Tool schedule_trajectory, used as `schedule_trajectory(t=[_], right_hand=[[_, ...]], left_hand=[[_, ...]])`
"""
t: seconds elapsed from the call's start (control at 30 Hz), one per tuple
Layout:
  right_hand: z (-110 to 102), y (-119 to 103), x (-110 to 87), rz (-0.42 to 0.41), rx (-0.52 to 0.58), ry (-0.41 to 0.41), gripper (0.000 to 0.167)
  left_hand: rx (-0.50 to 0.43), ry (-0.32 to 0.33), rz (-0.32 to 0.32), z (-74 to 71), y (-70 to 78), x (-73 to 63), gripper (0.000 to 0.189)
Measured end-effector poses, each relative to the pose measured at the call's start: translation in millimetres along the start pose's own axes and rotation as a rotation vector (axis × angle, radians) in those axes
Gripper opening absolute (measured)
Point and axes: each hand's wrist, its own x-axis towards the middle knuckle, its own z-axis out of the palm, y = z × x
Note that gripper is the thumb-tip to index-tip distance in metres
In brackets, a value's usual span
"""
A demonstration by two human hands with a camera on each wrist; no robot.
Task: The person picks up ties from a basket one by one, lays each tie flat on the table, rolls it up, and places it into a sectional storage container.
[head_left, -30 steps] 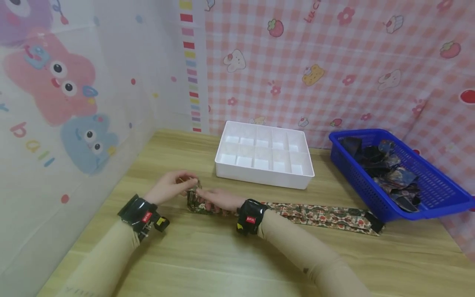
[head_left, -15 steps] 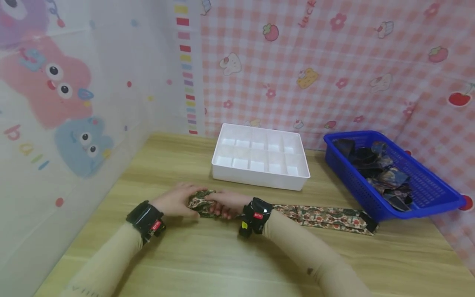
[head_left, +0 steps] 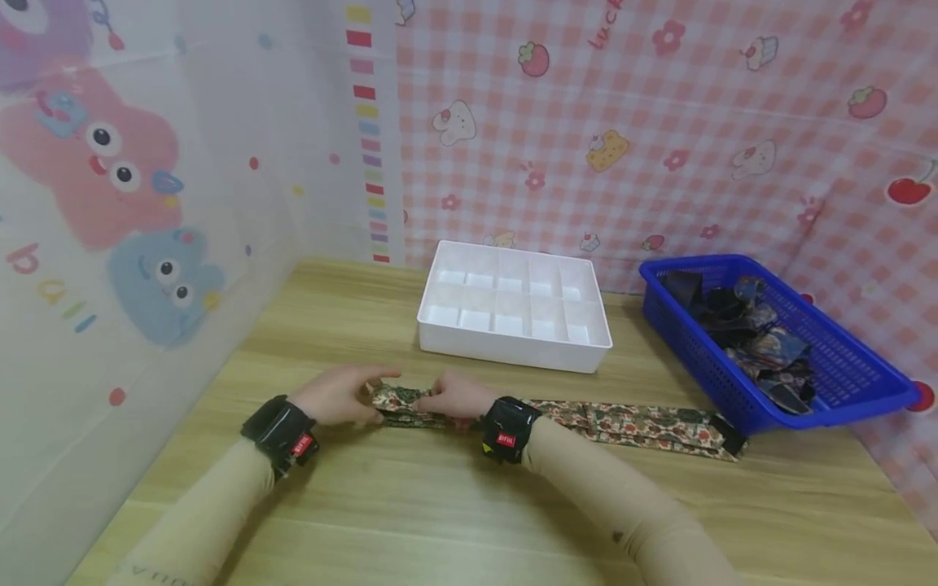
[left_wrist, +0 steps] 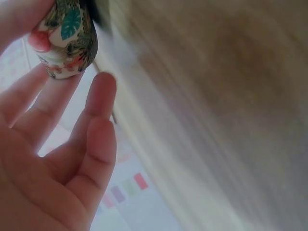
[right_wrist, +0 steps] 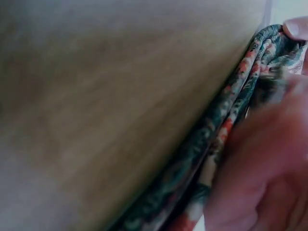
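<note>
Left hand (head_left: 339, 395) loosely pinches patterned cloth (head_left: 586, 419) at its left end; right hand (head_left: 462, 396) grips alongside; early release could unfold it.

Draped work corner, viewed from inside the room; whether home or studio, I cannot tell. A pale wood-grain desk (head_left: 410, 505) is closed in by a white sheet with cartoon figures (head_left: 220, 122), left, and a pink-checked sheet with strawberries (head_left: 630, 195), behind.
</note>
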Motion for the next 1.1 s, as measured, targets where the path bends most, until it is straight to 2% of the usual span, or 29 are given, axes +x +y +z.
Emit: schedule_trajectory(t=[0.1,0.27,0.33,0.4,0.57,0.67,0.73,0.83,0.97,1.1], right_hand=[[1,-1,0.0,-0.061,-0.087,0.089,0.035],[1,-3,-0.1,-0.133,-0.09,0.153,0.023],[1,-1,-1.3,-0.124,-0.008,0.14,0.017],[0,2,-3.3,-0.09,0.126,0.119,0.015],[-4,10,-10.5,0.029,0.465,0.026,0.049],[-10,17,-15.9,0.085,0.551,-0.043,0.066],[-14,22,-20.2,0.111,0.54,-0.063,0.072],[-20,31,-27.7,0.142,0.462,-0.059,0.071],[-32,45,-37.9,0.132,0.324,-0.009,0.055],[-39,54,-43.7,0.097,0.234,0.017,0.036]], left_hand=[[-0.043,0.004,-0.008,-2.9,1.5,0.9,0.073],[-0.075,0.06,0.04,-8.4,11.0,8.7,0.066],[-0.076,0.086,0.091,-9.8,17.7,14.1,0.063],[-0.068,0.108,0.139,-10.3,25.1,19.6,0.06],[-0.105,0.106,0.21,-6.4,37.4,32.4,0.063],[-0.172,0.076,0.267,2.1,39.0,41.4,0.066],[-0.224,0.058,0.31,9.8,39.8,48.2,0.065],[-0.265,0.032,0.342,20.5,43.0,57.2,0.059],[-0.288,-0.009,0.339,30.1,49.5,65.4,0.053],[-0.247,-0.055,0.329,38.1,51.7,70.1,0.053]])
